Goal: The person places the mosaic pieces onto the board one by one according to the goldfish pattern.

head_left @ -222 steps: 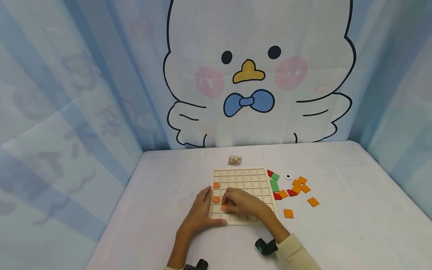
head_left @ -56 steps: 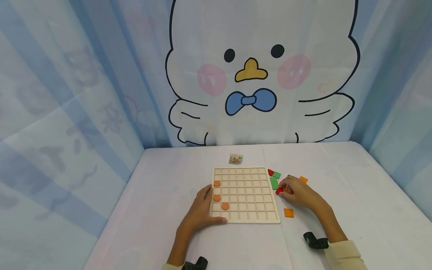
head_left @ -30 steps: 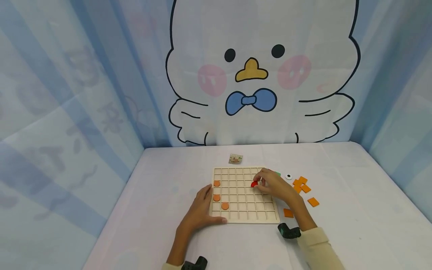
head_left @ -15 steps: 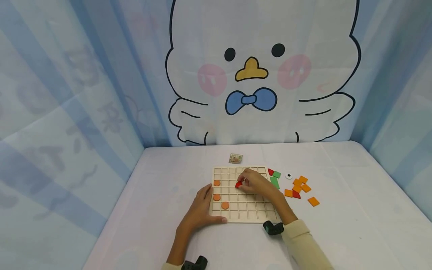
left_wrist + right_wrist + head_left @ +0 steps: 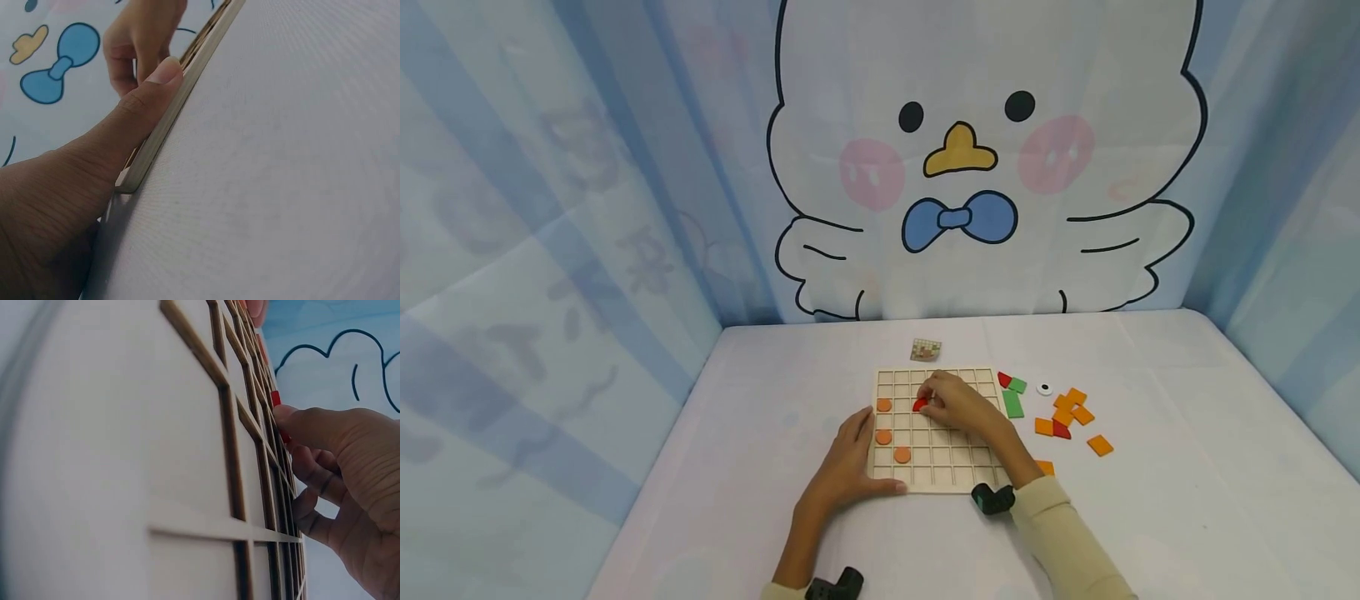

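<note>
A pale wooden grid board point(image 5: 942, 478) lies on the table with three orange discs in its cells: one disc point(image 5: 883, 405) at the upper left, another disc point(image 5: 883, 437) below it and a third disc point(image 5: 902, 455) lower right. My left hand point(image 5: 838, 468) spans the board's near left corner, thumb along the front edge, fingers along the left side. Between thumb and fingers my right hand point(image 5: 961, 408) pinches a small flat red piece point(image 5: 919, 405) close over the upper middle cells. The right wrist view shows the red piece point(image 5: 275, 398) edge-on at the thumb tip.
Right of the board lie several orange squares point(image 5: 1101, 445), a red piece point(image 5: 1061, 430), green pieces point(image 5: 1012, 405), another red piece point(image 5: 1004, 379) and a white disc with a black centre point(image 5: 1044, 389). A small patterned packet point(image 5: 926, 350) lies behind the board.
My right hand has left the lower left orange disc on the board, picked up the red piece from the right and carried it leftward over the board. My left hand stays put.
</note>
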A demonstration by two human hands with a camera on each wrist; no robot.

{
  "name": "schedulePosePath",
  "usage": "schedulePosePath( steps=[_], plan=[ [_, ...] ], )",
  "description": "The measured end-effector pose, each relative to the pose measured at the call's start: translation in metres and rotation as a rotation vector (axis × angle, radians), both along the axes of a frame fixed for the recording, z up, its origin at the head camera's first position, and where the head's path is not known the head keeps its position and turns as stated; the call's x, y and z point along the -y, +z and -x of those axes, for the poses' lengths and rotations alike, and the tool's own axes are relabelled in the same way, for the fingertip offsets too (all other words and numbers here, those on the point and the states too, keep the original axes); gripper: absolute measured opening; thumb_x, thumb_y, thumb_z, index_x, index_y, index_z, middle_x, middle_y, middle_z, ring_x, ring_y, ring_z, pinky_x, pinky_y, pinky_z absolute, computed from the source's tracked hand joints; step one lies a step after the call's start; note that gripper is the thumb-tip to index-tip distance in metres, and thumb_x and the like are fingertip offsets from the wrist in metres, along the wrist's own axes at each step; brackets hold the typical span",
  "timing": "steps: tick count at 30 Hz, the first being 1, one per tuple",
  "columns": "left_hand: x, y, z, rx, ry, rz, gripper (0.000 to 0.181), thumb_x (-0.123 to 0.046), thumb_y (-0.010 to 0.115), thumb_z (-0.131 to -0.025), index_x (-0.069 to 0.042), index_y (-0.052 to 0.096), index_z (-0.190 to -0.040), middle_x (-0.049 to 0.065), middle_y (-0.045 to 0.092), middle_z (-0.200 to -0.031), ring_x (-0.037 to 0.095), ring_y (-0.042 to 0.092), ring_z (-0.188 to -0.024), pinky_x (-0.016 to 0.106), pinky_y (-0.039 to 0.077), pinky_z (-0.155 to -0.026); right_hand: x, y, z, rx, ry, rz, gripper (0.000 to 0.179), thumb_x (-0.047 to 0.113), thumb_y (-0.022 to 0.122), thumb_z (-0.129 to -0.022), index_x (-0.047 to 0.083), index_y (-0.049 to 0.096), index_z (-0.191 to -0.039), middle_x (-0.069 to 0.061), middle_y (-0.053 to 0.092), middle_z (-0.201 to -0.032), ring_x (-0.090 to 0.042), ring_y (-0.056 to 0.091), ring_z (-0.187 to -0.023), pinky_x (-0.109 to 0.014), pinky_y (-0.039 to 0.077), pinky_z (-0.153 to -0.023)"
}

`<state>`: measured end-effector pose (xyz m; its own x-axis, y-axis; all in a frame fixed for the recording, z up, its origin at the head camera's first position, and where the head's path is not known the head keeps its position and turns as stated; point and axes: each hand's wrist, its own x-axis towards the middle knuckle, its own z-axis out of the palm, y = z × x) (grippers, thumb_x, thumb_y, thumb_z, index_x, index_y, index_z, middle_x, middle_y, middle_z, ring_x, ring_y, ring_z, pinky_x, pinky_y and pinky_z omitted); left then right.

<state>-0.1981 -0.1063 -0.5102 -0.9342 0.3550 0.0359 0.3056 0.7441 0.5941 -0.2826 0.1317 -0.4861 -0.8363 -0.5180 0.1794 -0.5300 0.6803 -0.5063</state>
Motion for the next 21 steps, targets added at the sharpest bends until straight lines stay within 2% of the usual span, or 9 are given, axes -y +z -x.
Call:
schedulePosePath(
  steps=[5,15,21],
  plan=[
    [0.0003,0.0001,0.0006,-0.004,0.001,0.01,0.127,-0.072,0.076,-0.064,-0.006,0.019,-0.156,0.009,0.017,-0.162,0.028,0.018,-0.15,0.049,0.029,-0.118,0.0018,0.0022,-0.0002,0.018,-0.002,0.003,0.019,0.016,0.072,-0.089,0.004,0.068,-0.103,-0.005,0.06,-0.1,-0.01,0.05,-0.076,-0.024,0.047,-0.068],
    [0.0,0.0002,0.0007,-0.001,0.005,0.016,0.127,-0.073,0.076,-0.064,-0.007,0.019,-0.156,0.008,0.016,-0.163,0.028,0.018,-0.15,0.049,0.029,-0.118,0.0018,0.0025,0.0022,-0.005,0.022,0.0,0.019,0.015,0.074,-0.088,0.003,0.068,-0.102,-0.006,0.06,-0.097,-0.009,0.05,-0.075,-0.023,0.047,-0.066],
    [-0.0003,0.0012,0.0,-0.001,0.001,0.017,0.128,-0.074,0.075,-0.063,-0.006,0.019,-0.156,0.009,0.017,-0.163,0.028,0.018,-0.15,0.048,0.029,-0.118,0.0023,0.0024,0.0002,0.02,-0.006,-0.003,0.02,0.017,0.074,-0.087,0.005,0.068,-0.101,-0.005,0.059,-0.098,-0.01,0.05,-0.076,-0.024,0.047,-0.068]
  ],
)
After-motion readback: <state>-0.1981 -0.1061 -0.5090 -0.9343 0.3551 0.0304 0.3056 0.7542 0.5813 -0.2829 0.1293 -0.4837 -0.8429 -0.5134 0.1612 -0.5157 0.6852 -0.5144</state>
